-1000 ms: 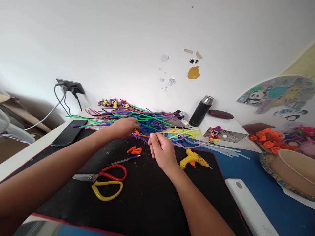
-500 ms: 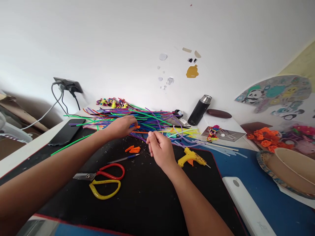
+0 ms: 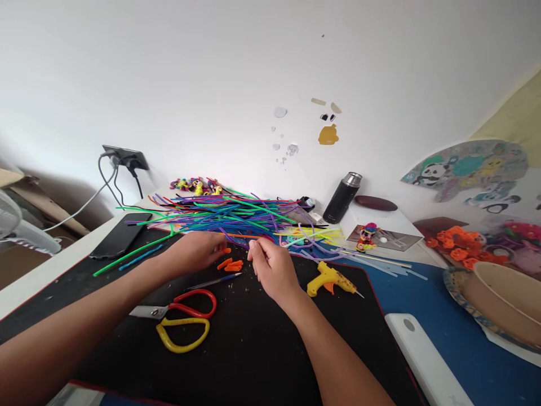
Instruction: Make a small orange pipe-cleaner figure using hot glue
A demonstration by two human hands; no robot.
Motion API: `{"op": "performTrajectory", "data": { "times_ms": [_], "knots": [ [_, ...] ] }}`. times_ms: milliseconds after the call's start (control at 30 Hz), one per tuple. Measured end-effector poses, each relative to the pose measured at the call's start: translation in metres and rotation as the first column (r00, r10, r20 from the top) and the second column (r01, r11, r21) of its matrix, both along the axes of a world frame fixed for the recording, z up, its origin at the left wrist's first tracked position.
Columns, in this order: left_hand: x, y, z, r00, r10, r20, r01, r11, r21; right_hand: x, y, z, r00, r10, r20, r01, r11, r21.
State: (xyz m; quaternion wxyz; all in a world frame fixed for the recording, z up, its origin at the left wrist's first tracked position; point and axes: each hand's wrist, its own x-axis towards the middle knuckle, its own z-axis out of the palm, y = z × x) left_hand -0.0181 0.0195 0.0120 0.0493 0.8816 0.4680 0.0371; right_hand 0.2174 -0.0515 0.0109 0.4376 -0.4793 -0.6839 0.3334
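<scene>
My left hand (image 3: 202, 251) is closed, fingertips pinched around a short orange pipe cleaner piece (image 3: 227, 250) whose end pokes out. Beside it on the black mat (image 3: 253, 338) lie several short folded orange pieces (image 3: 235, 266). My right hand (image 3: 274, 264) is curled just to the right, thumb against the fingers; whatever it holds is hidden. Behind both hands spreads a pile of colourful pipe cleaners (image 3: 236, 217). Nearer to me rest a pen (image 3: 215, 281) and scissors (image 3: 192, 304) with one red and one yellow handle.
A yellow glue gun (image 3: 332, 279) lies right of my right hand. At the left are a phone (image 3: 120, 237) and a blue twisted stem (image 3: 141, 256). A black bottle (image 3: 342, 197), a small figurine (image 3: 367, 237) and a white bar-shaped object (image 3: 422, 355) are at the right.
My left hand has drawn back toward me with the orange piece, leaving the pile's edge. My right hand stays nearly in place. The camera has tilted slightly upward.
</scene>
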Motion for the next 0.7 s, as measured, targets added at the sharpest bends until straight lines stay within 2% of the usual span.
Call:
{"op": "performTrajectory", "data": {
  "times_ms": [167, 267, 400, 567, 700],
  "knots": [
    [-0.002, -0.008, -0.004, 0.997, -0.041, 0.059, 0.044, 0.997, -0.056, -0.002, 0.0, -0.002, 0.997, 0.006, 0.082, -0.009, 0.999, 0.037],
    [-0.005, -0.001, -0.001, 0.995, 0.004, 0.095, 0.005, 0.996, -0.088, -0.002, 0.0, -0.002, 0.993, -0.008, 0.12, -0.001, 0.998, 0.07],
    [-0.008, 0.025, 0.003, 0.993, 0.066, 0.102, -0.071, 0.997, 0.039, -0.002, 0.0, -0.001, 0.996, -0.002, 0.089, -0.002, 0.999, 0.042],
    [0.009, 0.05, -0.005, 0.996, -0.092, 0.019, 0.087, 0.982, 0.167, -0.002, 0.001, -0.001, 0.999, -0.014, 0.052, 0.014, 1.0, 0.008],
    [0.03, 0.058, -0.015, 0.986, -0.134, -0.095, 0.15, 0.972, 0.179, -0.003, 0.001, -0.003, 0.986, -0.03, 0.163, 0.016, 0.996, 0.088]
  ]
}}
